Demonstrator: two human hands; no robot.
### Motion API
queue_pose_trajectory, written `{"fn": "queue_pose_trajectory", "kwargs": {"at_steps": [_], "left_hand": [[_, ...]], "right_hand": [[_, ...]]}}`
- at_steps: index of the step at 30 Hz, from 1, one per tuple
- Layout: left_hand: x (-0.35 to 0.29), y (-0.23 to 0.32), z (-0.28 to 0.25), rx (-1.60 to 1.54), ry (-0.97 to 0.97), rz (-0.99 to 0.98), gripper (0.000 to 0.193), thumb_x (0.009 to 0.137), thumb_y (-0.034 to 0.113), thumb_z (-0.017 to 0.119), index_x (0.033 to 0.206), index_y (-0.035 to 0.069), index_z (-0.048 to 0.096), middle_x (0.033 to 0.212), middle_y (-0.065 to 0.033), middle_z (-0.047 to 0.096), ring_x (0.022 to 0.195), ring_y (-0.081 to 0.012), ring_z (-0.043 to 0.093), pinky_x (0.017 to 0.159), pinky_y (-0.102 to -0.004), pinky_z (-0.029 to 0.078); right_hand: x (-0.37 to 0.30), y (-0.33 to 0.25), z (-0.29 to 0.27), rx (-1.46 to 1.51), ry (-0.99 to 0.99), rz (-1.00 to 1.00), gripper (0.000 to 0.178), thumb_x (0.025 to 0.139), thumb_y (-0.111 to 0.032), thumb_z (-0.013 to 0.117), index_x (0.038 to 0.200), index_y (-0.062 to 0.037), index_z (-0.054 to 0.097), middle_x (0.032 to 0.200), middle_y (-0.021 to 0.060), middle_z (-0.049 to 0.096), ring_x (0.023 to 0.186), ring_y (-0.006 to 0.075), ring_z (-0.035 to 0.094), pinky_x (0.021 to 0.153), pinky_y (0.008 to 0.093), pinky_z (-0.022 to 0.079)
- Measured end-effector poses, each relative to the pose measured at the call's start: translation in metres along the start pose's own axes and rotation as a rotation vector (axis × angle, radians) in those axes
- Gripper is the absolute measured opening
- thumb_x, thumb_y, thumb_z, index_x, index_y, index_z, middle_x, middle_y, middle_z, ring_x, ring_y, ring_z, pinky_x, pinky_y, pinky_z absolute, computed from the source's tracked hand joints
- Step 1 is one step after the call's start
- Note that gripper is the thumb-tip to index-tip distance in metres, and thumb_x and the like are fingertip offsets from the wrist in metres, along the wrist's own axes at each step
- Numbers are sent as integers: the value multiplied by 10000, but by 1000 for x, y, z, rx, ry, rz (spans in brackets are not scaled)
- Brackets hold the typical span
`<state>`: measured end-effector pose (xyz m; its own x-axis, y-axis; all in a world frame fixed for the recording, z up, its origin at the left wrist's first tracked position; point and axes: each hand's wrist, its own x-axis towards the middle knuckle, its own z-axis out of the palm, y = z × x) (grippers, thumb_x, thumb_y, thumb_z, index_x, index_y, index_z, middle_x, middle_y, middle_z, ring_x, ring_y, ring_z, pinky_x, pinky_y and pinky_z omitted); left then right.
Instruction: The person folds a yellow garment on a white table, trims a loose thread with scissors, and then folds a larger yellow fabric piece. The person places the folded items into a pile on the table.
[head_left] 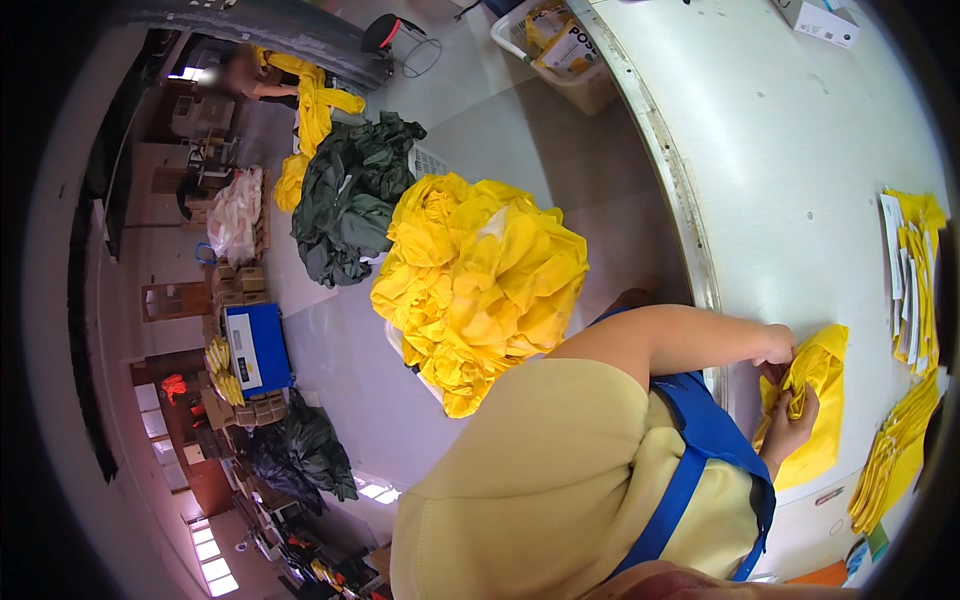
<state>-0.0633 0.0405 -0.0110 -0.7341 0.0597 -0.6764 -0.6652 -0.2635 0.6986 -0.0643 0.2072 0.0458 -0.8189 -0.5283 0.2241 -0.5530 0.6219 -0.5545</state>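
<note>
On the white table, my left hand (775, 345) grips the top of a bunched piece of shiny yellow fabric (822, 400), fingers bent into its folds. Just below it in the head view, my right hand (790, 430) is closed round the gathered part of the same fabric. The rest of the cloth spreads flat on the tabletop beyond my hands. Whether it is a garment or a bag I cannot tell. Farther across the table lie yellow folded pieces with white cards (910, 290) and a fanned stack of flat yellow pieces (895, 455).
A metal-edged white table (740, 180) runs along my front. Left of me, a big heap of yellow fabric (480, 280) overflows a basket, beside dark green fabric (350, 195). A white bin (570, 80) stands by the table. A co-worker (245, 75) handles yellow cloth far off.
</note>
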Motion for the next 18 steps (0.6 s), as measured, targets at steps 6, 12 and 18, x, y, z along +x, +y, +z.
{"fn": "queue_pose_trajectory", "kwargs": {"at_steps": [6, 12, 18], "left_hand": [[2, -8, 14, -639, -74, -53, 76, 796, 8, 525, 757, 33, 585, 589, -85, 534, 493, -189, 530, 452, -340, 467], [-28, 20, 1, -63, 111, 223, 93, 842, 55, 471, 891, 36, 548, 683, -56, 518, 528, -142, 479, 460, -300, 398], [-37, 20, 1, 440, 231, 437, 122, 883, 91, 527, 952, -6, 555, 788, -95, 591, 649, -163, 583, 549, -293, 481]], "right_hand": [[0, 27, -2, 100, 140, 200, 291, 776, 3, 670, 1059, 29, 606, 1032, 128, 628, 950, 245, 591, 878, 329, 465], [33, -24, -12, -155, -53, 112, 423, 611, -59, 783, 1008, -107, 644, 1046, 124, 541, 1005, 314, 537, 862, 370, 457], [39, -18, -19, -121, -426, 93, 455, 669, -73, 707, 1107, -127, 597, 1068, 96, 521, 993, 292, 539, 856, 350, 469]]}}
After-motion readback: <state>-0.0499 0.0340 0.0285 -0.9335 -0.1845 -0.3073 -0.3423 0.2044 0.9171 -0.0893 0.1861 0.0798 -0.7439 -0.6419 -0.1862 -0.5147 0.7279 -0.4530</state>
